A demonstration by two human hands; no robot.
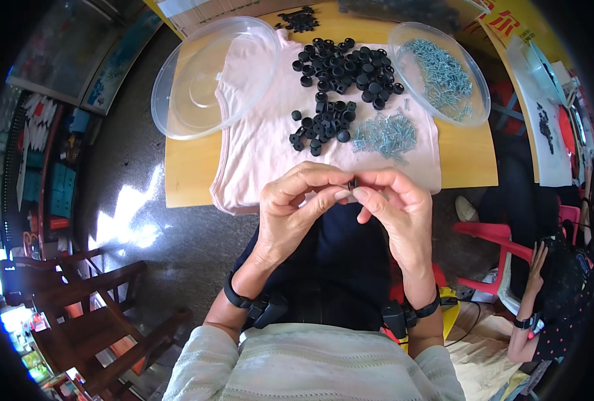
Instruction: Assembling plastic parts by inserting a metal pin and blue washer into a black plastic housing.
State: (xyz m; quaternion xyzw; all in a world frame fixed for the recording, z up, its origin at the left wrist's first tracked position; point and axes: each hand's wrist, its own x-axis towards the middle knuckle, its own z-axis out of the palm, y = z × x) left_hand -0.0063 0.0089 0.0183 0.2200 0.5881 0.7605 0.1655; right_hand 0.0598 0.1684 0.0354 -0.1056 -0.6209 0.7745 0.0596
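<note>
My left hand (290, 204) and my right hand (398, 204) meet in front of the table's near edge, thumbs and forefingers pinched together. Between the fingertips shows a small black part (352, 183), mostly covered, so its exact shape cannot be made out. Just beyond my hands, a smaller heap of black plastic caps (327, 123) lies on a pale pink cloth (253, 157). To the right of that heap is a loose pile of silvery screws (385, 136). A larger heap of round black caps (347, 70) sits farther back.
A clear round lid (166, 100) lies at the table's left. At the right, a clear round tray (482, 110) holds many screws. Small black pieces (300, 19) lie at the back. Another person's hand (538, 260) is at right, near a pink chair (487, 230). Wooden furniture (86, 327) stands left.
</note>
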